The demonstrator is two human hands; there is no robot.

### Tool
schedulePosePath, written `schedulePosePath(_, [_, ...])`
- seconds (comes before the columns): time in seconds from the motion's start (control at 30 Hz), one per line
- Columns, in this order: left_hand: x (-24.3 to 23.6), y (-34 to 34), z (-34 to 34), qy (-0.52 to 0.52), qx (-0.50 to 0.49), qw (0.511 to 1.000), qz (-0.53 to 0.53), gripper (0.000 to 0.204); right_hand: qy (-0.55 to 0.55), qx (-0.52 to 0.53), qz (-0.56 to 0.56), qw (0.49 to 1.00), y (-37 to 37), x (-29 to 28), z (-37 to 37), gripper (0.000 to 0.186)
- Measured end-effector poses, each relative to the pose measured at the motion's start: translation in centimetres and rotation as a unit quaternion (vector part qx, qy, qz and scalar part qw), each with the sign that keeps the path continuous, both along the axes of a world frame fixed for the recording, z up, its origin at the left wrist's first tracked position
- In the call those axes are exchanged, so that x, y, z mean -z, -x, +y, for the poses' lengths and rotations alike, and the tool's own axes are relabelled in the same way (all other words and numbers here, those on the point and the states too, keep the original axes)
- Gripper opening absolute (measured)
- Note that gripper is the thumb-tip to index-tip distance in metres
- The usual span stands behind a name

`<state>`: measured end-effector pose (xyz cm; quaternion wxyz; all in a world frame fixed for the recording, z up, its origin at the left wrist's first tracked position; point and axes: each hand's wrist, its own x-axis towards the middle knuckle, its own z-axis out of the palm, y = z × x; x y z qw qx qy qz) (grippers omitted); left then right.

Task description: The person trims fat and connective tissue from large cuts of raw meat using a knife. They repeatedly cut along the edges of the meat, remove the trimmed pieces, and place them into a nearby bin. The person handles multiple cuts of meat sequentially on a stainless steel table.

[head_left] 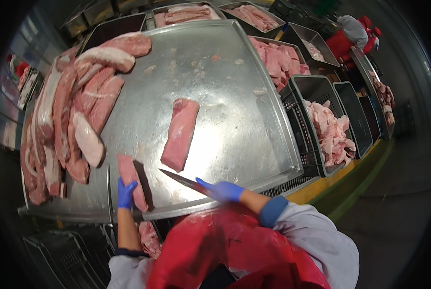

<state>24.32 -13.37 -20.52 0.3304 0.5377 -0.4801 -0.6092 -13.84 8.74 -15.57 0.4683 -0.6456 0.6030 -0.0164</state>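
My left hand (126, 193), in a blue glove, is closed on a strip of pink meat (131, 179) near the table's front edge. The strip is tilted up, with a dark shadow along its right side. In my right hand (226, 191), also blue-gloved, is a knife (184, 181), its blade pointing left and away from me. Beyond the knife's tip a boneless slab of meat (181, 132) lies flat on the steel table (225, 62). A thin, pointed metal rod or blade (109, 192) sits left of my left hand; its kind is unclear.
Long meat cuts (56, 115) are heaped along the table's left side. To the right stand a tray of meat chunks (280, 60) and a dark crate (300, 130) of pale trimmings (330, 132). More meat trays (254, 18) line the far edge. A person in red (345, 41) is at far right.
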Motion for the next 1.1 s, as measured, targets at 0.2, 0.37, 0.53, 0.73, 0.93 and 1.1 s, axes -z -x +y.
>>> schedulePosePath(0.2, [-5.0, 12.5, 5.6, -0.161, 0.058, 0.942, 0.289, 0.078, 0.138, 0.284, -0.075, 0.946, 10.0, -1.5, 12.2, 0.079])
schedulePosePath(0.37, [-9.5, 29.8, 1.7, -0.079, 0.223, 0.936, 0.261, 0.086, 0.054, 0.448, -0.124, 0.884, 16.9, -4.9, 15.0, 0.085])
schedulePosePath(0.53, [-20.7, 53.1, -3.3, 0.157, 0.291, 0.925, 0.189, 0.095, 0.112, 0.435, -0.065, 0.891, 24.0, -1.0, 17.0, 0.088])
schedulePosePath(0.73, [-26.1, 77.3, -6.8, 0.451, 0.318, 0.825, 0.123, 0.083, 0.012, 0.499, -0.106, 0.860, 29.1, -3.3, 16.5, 0.085])
schedulePosePath(0.93, [-28.0, 91.8, -3.9, 0.514, 0.287, 0.806, 0.058, 0.044, -0.003, 0.564, -0.195, 0.803, 29.6, -0.6, 19.4, 0.072])
schedulePosePath(1.1, [-19.2, 100.4, -6.2, 0.442, 0.286, 0.844, -0.103, 0.115, -0.079, 0.596, -0.239, 0.763, 30.3, -0.6, 18.9, 0.065])
